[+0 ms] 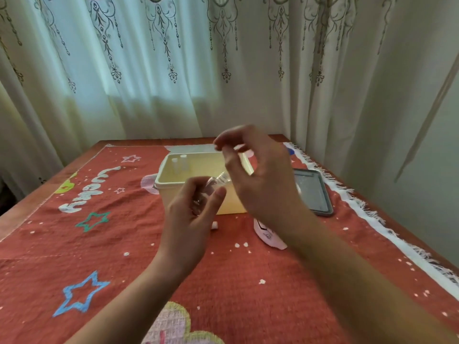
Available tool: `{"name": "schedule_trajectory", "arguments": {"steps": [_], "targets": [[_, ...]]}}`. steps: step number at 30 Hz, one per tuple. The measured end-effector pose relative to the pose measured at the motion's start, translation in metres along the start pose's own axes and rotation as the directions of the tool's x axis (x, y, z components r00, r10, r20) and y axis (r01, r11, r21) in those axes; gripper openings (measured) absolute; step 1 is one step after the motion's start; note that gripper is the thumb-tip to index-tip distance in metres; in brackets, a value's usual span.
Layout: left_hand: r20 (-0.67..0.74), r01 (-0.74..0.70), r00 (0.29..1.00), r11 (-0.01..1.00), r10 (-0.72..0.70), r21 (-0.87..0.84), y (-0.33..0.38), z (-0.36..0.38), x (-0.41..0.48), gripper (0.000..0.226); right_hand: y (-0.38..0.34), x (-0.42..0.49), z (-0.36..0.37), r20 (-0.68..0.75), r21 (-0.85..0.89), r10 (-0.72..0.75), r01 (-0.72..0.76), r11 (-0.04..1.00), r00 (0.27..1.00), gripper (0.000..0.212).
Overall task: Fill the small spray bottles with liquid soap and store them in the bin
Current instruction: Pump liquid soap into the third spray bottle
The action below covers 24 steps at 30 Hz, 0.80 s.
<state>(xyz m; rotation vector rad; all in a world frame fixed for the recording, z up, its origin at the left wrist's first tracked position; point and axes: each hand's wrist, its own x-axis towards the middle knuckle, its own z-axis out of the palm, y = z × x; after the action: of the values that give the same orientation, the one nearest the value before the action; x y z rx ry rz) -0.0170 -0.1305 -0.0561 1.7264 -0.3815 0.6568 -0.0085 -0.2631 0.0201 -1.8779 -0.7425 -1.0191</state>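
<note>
Two bottles (180, 162) stand in the bin (171, 197) beyond both hands. The left hand (188, 219) grips a clear spray bottle (216, 182), tilted, just below the right hand (258, 177), whose pinched fingers may hold its cap; too blurred to tell. Bring it upright before filling

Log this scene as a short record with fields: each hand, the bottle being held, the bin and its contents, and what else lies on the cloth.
left hand: grips a small clear bottle, tilted, neck pointing toward the bin
right hand: raised over the bottle's neck, fingertips pinched; too blurred to tell if they hold anything
bin: cream, open, standing on the red cloth
in bin: two small white-capped bottles, upright at the far left corner
right of bin: grey lid, lying flat
near side: white pouch, partly hidden by the right forearm
</note>
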Motion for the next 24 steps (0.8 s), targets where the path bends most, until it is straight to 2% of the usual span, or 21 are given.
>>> {"name": "schedule_trajectory", "arguments": {"steps": [4,7,10,13,15,17,19,24], "targets": [[0.01,0.027,1.0,0.999,-0.027,-0.041,0.012,0.03,0.004,0.015,0.013,0.026,-0.032,-0.05,-0.037,0.056,-0.058,0.998,0.997,0.012],[-0.015,0.058,0.998,0.995,-0.059,-0.08,0.015,0.05,0.005,0.011,0.045,0.031,-0.046,-0.034,0.012,0.241,-0.241,0.97,0.97,0.014],[-0.033,0.071,0.997,0.99,-0.076,-0.122,0.018,0.063,0.008,0.01,0.072,0.028,-0.051,0.098,0.195,0.486,-0.495,0.847,0.869,0.015],[-0.031,0.054,0.998,0.989,-0.059,-0.138,0.021,0.07,0.013,0.011,0.089,0.018,-0.046,0.211,0.324,0.594,-0.629,0.707,0.776,0.024],[-0.024,0.041,0.999,0.99,-0.045,-0.136,0.023,0.073,0.013,0.013,0.095,0.009,-0.041,0.248,0.367,0.627,-0.67,0.645,0.739,0.034],[-0.024,0.032,0.999,0.989,-0.035,-0.146,0.025,0.075,0.013,0.014,0.097,0.004,-0.038,0.259,0.425,0.643,-0.682,0.595,0.721,0.034],[-0.024,0.024,0.999,0.988,-0.028,-0.154,0.025,0.078,0.013,0.014,0.095,0.003,-0.039,0.255,0.451,0.625,-0.662,0.598,0.738,0.032],[-0.027,0.023,0.999,0.986,-0.028,-0.167,0.028,0.084,0.013,0.019,0.087,0.0,-0.037,0.249,0.424,0.619,-0.659,0.621,0.745,0.045]]}}
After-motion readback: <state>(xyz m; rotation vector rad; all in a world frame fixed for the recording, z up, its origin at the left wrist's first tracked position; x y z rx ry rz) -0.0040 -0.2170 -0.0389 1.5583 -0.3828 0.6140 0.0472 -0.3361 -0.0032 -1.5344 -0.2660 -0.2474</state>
